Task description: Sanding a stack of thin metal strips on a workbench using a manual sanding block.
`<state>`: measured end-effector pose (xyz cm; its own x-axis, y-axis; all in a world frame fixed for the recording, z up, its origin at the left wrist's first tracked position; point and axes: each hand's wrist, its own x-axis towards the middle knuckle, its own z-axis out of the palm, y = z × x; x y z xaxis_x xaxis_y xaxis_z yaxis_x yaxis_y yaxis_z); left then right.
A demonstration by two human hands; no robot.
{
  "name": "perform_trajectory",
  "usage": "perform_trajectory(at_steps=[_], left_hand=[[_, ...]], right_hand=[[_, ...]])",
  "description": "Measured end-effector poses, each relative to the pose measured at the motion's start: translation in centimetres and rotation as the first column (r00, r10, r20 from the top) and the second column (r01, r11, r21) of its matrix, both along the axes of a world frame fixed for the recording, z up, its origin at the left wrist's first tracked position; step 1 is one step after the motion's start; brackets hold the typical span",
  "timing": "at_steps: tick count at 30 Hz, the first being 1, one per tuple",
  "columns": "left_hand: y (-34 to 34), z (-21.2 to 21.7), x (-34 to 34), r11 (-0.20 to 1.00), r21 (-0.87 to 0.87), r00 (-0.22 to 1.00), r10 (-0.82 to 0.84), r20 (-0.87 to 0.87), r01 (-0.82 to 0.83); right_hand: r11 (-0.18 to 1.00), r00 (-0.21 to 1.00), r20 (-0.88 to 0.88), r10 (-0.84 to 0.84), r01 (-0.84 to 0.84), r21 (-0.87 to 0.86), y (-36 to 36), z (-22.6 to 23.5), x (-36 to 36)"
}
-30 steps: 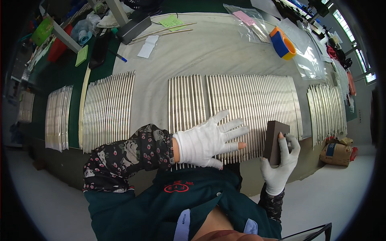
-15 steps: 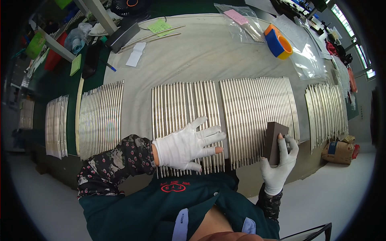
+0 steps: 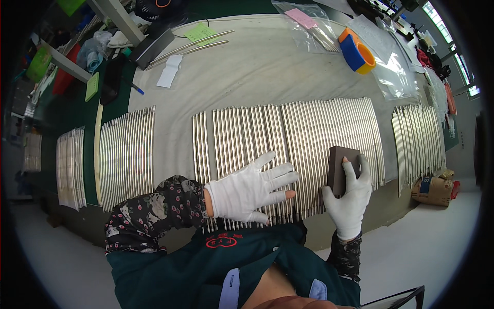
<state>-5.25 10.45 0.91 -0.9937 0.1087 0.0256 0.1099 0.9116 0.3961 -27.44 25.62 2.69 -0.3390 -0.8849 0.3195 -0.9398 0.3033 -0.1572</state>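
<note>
My gloved left hand (image 3: 249, 190) lies flat with fingers spread on a middle row of slim shiny metal rods (image 3: 247, 134). A thin strip of rods (image 3: 199, 139) sits apart on that row's left side. On the right, the row meets a wider set of metal rods (image 3: 324, 134) laid side by side. My right hand (image 3: 351, 203), also in a white glove with bare fingertips showing, grips a dark brown rectangular block (image 3: 337, 175) over these rods. Whether the block presses on them I cannot tell.
More rods lie in groups at the left (image 3: 128, 159) and right (image 3: 419, 147). Beyond them are a blue and orange tape ring (image 3: 356, 54), a plastic bag with a pink label (image 3: 309, 26), a white paper slip (image 3: 169, 71) and a pen (image 3: 135, 87).
My left hand has slid right with most of the middle rods, which now meet the wider set. A gap has opened beside the left strip. My right hand and the block have shifted left.
</note>
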Motion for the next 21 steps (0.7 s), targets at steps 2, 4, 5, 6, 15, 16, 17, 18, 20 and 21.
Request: perform_trajectory(at_steps=[2, 4, 5, 6, 15, 16, 17, 18, 20, 21], left_hand=[[0.0, -0.2, 0.2, 1.0, -0.001, 1.0, 0.002, -0.003, -0.002], [-0.1, -0.3, 0.1, 1.0, -0.004, 1.0, -0.01, 0.005, 0.01], [-0.2, -0.3, 0.1, 0.999, 0.044, 1.0, -0.007, -0.019, 0.008], [-0.4, 0.2, -0.2, 0.999, 0.047, 1.0, -0.014, -0.023, 0.015], [-2.1, -1.1, -2.1, 0.994, -0.026, 0.986, 0.102, -0.134, -0.106], [-2.1, -0.9, -2.1, 0.995, -0.024, 0.987, 0.088, -0.136, -0.092], [-2.2, -0.5, -2.2, 0.996, -0.011, 0.987, 0.084, -0.138, -0.087], [-2.3, -0.2, -2.2, 0.996, 0.001, 0.987, 0.086, -0.136, -0.087], [-2.5, 1.0, -3.0, 0.996, -0.079, 0.998, 0.041, 0.054, -0.037], [-2.5, 0.6, -2.9, 0.995, -0.082, 0.996, 0.056, 0.068, -0.051]], right_hand=[[0.995, 0.995, 0.077, -0.06, 0.053, 0.088, -0.1, 0.8, 0.4], [0.994, 0.994, 0.08, -0.068, 0.061, 0.087, -0.4, 1.0, 0.5], [0.994, 0.994, 0.084, -0.073, 0.066, 0.083, -0.5, 1.1, 0.6], [0.994, 0.994, 0.079, -0.081, 0.074, 0.085, -0.6, 0.9, 0.6], [0.997, 0.995, 0.058, 0.078, -0.077, -0.019, -4.3, 3.1, 0.9], [0.99, 0.989, 0.08, 0.128, -0.123, -0.064, -5.3, 3.4, 1.1], [0.986, 0.983, 0.086, 0.162, -0.159, -0.045, -6.5, 3.5, 1.5], [0.979, 0.975, 0.097, 0.202, -0.2, -0.027, -7.9, 3.4, 1.9], [0.95, 0.948, 0.069, 0.311, -0.31, -0.025, -10.0, 2.9, 3.2], [0.924, 0.922, 0.066, 0.383, -0.382, -0.028, -11.1, 2.7, 4.1]])
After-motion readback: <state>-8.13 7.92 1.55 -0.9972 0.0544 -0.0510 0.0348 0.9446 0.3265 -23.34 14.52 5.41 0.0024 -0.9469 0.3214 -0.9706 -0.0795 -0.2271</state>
